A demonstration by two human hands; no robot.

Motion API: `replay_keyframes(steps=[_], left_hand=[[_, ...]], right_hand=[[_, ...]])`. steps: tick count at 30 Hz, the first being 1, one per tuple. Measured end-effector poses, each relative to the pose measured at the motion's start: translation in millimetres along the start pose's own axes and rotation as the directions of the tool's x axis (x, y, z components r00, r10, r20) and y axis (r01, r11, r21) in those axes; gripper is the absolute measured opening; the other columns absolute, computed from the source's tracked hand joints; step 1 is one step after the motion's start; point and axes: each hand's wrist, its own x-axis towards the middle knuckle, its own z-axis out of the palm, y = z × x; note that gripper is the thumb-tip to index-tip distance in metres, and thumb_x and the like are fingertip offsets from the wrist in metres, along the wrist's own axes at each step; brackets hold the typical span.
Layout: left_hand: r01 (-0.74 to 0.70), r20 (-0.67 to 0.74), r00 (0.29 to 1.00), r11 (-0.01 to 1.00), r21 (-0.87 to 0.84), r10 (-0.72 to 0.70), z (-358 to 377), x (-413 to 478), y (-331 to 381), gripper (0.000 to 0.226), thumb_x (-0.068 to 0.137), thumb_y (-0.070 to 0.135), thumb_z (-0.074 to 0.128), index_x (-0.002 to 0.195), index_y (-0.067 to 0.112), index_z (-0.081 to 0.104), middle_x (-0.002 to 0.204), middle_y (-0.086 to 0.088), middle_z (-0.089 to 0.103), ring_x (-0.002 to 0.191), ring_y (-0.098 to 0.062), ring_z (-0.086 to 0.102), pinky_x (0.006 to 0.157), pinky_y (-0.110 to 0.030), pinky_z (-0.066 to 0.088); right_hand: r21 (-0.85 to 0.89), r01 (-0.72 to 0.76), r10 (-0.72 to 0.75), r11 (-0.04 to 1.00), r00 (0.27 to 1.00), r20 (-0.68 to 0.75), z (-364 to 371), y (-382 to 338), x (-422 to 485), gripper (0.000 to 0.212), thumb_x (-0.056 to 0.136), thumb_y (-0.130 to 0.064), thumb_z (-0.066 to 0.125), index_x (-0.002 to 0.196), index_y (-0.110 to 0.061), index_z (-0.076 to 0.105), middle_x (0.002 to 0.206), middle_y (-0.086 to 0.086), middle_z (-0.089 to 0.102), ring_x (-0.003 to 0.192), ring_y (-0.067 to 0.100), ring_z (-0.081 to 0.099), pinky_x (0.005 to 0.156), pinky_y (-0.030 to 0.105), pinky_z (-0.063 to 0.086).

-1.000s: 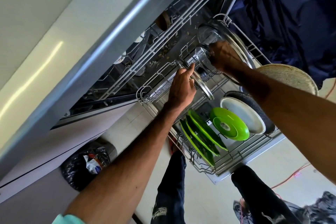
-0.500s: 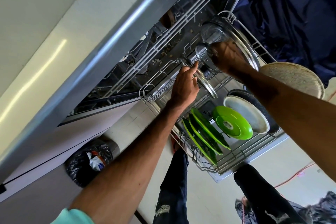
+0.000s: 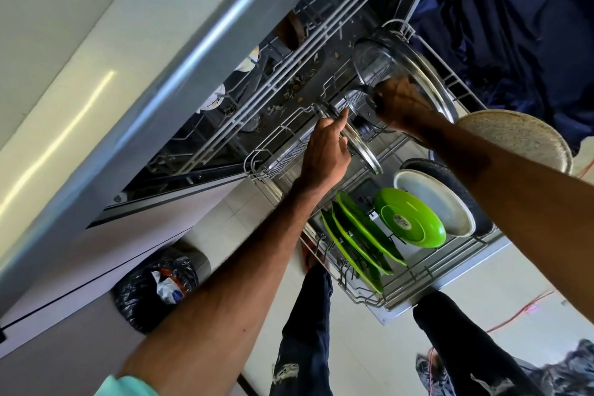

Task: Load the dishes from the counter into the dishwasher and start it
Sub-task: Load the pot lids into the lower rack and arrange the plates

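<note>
Pinching small glass lid (image 3: 364,151) by its rim with left hand (image 3: 324,154) and right hand (image 3: 401,106), at far end of lower rack (image 3: 254,167). May knock large glass lid (image 3: 427,74) just right if released unseated.

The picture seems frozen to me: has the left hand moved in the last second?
No. The left hand holds the lid at the same spot, just right of the rack corner.

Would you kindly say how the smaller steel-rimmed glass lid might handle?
The smaller steel-rimmed glass lid looks rigid yet probably breakable, being clear glass. Held on edge above the grey wire rack, its round rim may roll or tip if released.
</note>
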Motion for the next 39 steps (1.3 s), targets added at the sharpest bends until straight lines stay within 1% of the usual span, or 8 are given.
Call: replay_keyframes(steps=[4,12,16,19,23,28,33,39], left_hand=[[-0.002,-0.01,1.0,1.0,-0.013,0.002,-1,-2,2,0.064,0.099,0.007,0.056,0.157,0.02,0.031,0.13,-0.009,0.052,0.108,-0.014,0.055,0.091,-0.026,0.053],[0.026,-0.004,1.0,1.0,0.007,-0.026,-1,-2,7,0.063,0.1,0.006,0.055,0.156,0.019,0.032,0.131,-0.01,0.052,0.102,-0.008,0.049,0.087,-0.02,0.049],[0.023,0.001,1.0,0.999,-0.03,-0.023,-3,-4,8,0.062,0.1,0.005,0.054,0.156,0.018,0.032,0.133,-0.011,0.052,0.109,-0.014,0.055,0.092,-0.025,0.052],[0.017,0.004,1.0,0.999,-0.032,-0.017,-3,-3,6,0.062,0.1,0.005,0.054,0.156,0.018,0.032,0.132,-0.011,0.053,0.111,-0.015,0.055,0.091,-0.022,0.049],[-0.007,0.012,1.0,1.0,-0.028,0.007,-2,0,0,0.061,0.1,0.005,0.053,0.156,0.018,0.033,0.13,-0.01,0.054,0.112,-0.015,0.053,0.09,-0.02,0.047],[-0.015,0.01,1.0,0.999,-0.047,0.016,-1,1,-4,0.063,0.098,0.002,0.054,0.155,0.018,0.034,0.128,-0.012,0.056,0.113,-0.017,0.055,0.096,-0.032,0.053],[-0.032,0.006,0.999,0.997,-0.072,0.032,0,3,-5,0.064,0.096,0.0,0.054,0.155,0.015,0.035,0.128,-0.013,0.057,0.114,-0.016,0.053,0.097,-0.034,0.053],[-0.037,-0.018,0.999,0.996,-0.077,0.035,0,4,-7,0.063,0.096,0.0,0.054,0.154,0.017,0.037,0.132,-0.012,0.056,0.114,-0.016,0.055,0.096,-0.033,0.054]], right_hand=[[-0.032,-0.026,0.028,0.999,0.998,0.063,-4,-13,-3,0.01,0.092,0.001,0.055,0.098,0.003,0.062,0.089,0.018,0.065,0.069,0.025,0.059,0.054,0.027,0.04],[0.002,-0.043,0.043,0.999,0.998,0.054,-11,-18,3,0.016,0.097,-0.001,0.048,0.106,0.006,0.059,0.099,0.023,0.064,0.081,0.029,0.058,0.063,0.031,0.039],[-0.08,-0.028,0.036,0.996,0.994,0.106,-16,-22,6,0.024,0.101,-0.004,0.047,0.113,0.012,0.06,0.114,0.028,0.061,0.103,0.038,0.061,0.071,0.034,0.043],[-0.094,-0.089,0.098,0.992,0.99,0.099,-19,-25,11,0.031,0.101,-0.013,0.048,0.123,0.007,0.058,0.128,0.029,0.056,0.118,0.041,0.056,0.089,0.044,0.045],[-0.038,-0.127,0.13,0.991,0.987,0.09,-19,-30,20,0.031,0.099,-0.02,0.059,0.12,0.002,0.058,0.111,0.021,0.061,0.097,0.034,0.062,0.066,0.03,0.043],[0.012,-0.111,0.109,0.994,0.987,0.121,-18,-36,24,0.043,0.095,-0.024,0.067,0.127,0.001,0.055,0.127,0.023,0.056,0.114,0.035,0.058,0.084,0.036,0.048],[0.023,-0.177,0.173,0.984,0.977,0.124,-16,-22,18,0.064,0.101,-0.041,0.037,0.135,0.013,0.043,0.137,0.039,0.044,0.124,0.047,0.048,0.102,0.05,0.04],[-0.041,-0.156,0.16,0.987,0.98,0.116,-22,-18,-3,0.04,0.1,-0.014,0.052,0.129,0.013,0.045,0.131,0.037,0.049,0.124,0.046,0.047,0.106,0.044,0.034]])
